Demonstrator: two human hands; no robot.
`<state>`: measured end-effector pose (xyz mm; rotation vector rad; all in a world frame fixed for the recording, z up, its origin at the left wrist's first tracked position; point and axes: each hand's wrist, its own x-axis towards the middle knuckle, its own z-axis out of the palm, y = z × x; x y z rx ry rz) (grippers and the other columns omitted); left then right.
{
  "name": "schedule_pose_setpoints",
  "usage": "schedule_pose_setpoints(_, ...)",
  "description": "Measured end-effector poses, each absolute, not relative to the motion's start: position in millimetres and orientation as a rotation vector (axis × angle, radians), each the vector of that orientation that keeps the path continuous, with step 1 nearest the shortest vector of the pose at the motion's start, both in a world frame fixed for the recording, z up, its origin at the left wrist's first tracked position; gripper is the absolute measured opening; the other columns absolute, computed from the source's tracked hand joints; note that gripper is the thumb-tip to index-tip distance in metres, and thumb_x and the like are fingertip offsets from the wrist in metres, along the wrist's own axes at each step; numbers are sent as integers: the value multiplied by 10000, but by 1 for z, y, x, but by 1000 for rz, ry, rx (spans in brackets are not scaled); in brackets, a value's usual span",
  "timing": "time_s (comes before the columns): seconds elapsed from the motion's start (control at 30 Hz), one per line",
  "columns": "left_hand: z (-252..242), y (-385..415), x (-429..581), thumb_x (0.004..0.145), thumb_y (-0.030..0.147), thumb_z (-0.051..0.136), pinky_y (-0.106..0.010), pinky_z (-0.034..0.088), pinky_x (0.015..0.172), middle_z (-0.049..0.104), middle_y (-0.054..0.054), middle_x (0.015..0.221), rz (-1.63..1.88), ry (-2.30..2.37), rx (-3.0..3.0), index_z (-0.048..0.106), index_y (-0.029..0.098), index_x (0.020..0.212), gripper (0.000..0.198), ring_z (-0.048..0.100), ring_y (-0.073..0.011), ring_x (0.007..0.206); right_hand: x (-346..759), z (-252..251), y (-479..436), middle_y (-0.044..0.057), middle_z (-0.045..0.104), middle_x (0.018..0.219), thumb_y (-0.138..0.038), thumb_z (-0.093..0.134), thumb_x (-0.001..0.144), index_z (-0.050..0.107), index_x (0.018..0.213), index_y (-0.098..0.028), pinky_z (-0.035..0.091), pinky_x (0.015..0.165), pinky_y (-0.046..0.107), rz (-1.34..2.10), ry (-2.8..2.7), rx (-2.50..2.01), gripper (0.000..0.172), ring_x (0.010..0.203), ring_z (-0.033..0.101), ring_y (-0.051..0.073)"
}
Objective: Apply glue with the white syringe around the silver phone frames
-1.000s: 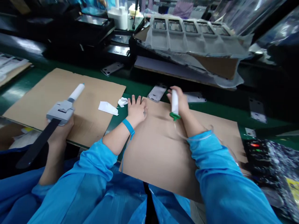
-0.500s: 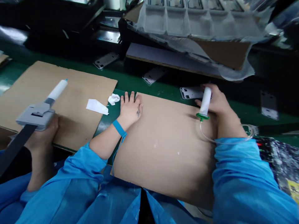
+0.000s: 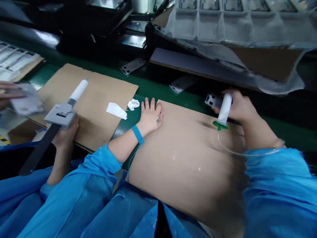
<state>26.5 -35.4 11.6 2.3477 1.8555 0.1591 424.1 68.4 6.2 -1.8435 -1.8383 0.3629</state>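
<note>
My left hand (image 3: 151,116), a blue strap at its wrist, lies flat with fingers stretched out on the left edge of a brown cardboard sheet (image 3: 183,145). My right hand (image 3: 239,104) is closed around a white glue syringe (image 3: 225,107) with a green cap (image 3: 220,125) at its lower end. A clear tube (image 3: 235,153) runs from the cap back along my forearm. The thumb and fingers of this hand are also at a white phone frame (image 3: 212,99), partly covered by them; whether they grip it I cannot tell.
More phone frames (image 3: 182,84) lie on the green bench. A plastic tray (image 3: 235,28) overhangs the back right. Left, a co-worker's hand (image 3: 65,134) holds a grey dispensing gun (image 3: 60,115); another hand holds a phone frame (image 3: 27,99). Paper scraps (image 3: 116,110) lie between cardboard sheets.
The view has swung left. My right hand has moved slightly further over the phone frame, covering more of it. A co-worker's hand with a phone frame now shows at far left.
</note>
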Motion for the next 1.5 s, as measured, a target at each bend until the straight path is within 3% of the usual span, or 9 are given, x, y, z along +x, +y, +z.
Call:
schedule_pose_setpoints(0.13,11,-34,24,1114,374,484,-758,272,1428,438,-292,1834,247,1872,2350,598,64,1629,612,332,-563,1751,383,17,33,222,811,1249,-276,1073,455,735,1144,-265,606,995,559,376,-2096,-1318,767,1098,777,412)
schedule_pose_setpoints(0.2,13,-31,22,1084,338,512,-768,311,1408,483,-299,1801,297,1871,2354,639,56,1573,578,371,-568,1731,353,18,5,165,816,1367,-435,1025,564,743,1216,-286,622,1130,588,416,-2235,-1132,726,1290,776,423)
schedule_pose_setpoints(0.3,17,-28,18,1023,262,535,-728,347,1412,546,-261,1767,345,1806,2400,706,83,1467,508,398,-525,1733,316,7,-38,116,790,1497,-413,902,794,739,1307,-320,543,1285,683,454,-2443,-866,546,1523,682,412)
schedule_pose_setpoints(0.53,14,-23,19,907,239,573,-683,264,1466,524,-233,1786,364,1575,2439,730,119,1335,471,329,-474,1778,317,-31,-83,80,826,1031,-409,796,886,658,1261,-315,693,919,568,284,-1970,-1179,411,978,815,346)
schedule_pose_setpoints(0.9,11,-18,15,893,308,612,-640,364,1418,646,-237,1626,469,1264,2559,705,188,1142,292,432,-461,1721,326,-15,-85,-14,684,780,-377,708,926,598,1289,-327,631,821,519,153,-1444,-1507,383,692,695,295)
schedule_pose_setpoints(1.13,5,-20,18,1015,548,734,-567,377,1437,674,-190,1620,507,1071,2526,706,218,1051,332,483,-403,1693,347,-14,-71,-54,632,650,-302,725,974,679,1299,-293,622,818,458,247,-1464,-1741,328,668,684,263)
schedule_pose_setpoints(1.37,15,-38,30,722,868,966,-673,231,1482,545,-232,1763,337,985,2425,737,193,1211,865,321,-503,1771,329,-18,-81,-3,863,1064,-318,754,973,595,1405,-347,630,891,437,411,-1748,-1567,462,953,815,282)
schedule_pose_setpoints(1.43,17,-38,28,687,860,991,-716,200,1479,492,-224,1812,278,921,2414,752,198,1310,940,260,-525,1790,329,-18,-83,-8,818,941,-404,779,986,619,1379,-346,618,844,423,397,-1787,-1574,429,848,783,276)
schedule_pose_setpoints(1.5,19,-34,22,803,778,950,-716,247,1463,479,-199,1829,257,854,2409,777,223,1374,816,275,-505,1791,333,-20,-81,-16,712,784,-531,754,1030,628,1360,-327,591,792,411,417,-1790,-1595,407,724,701,259)
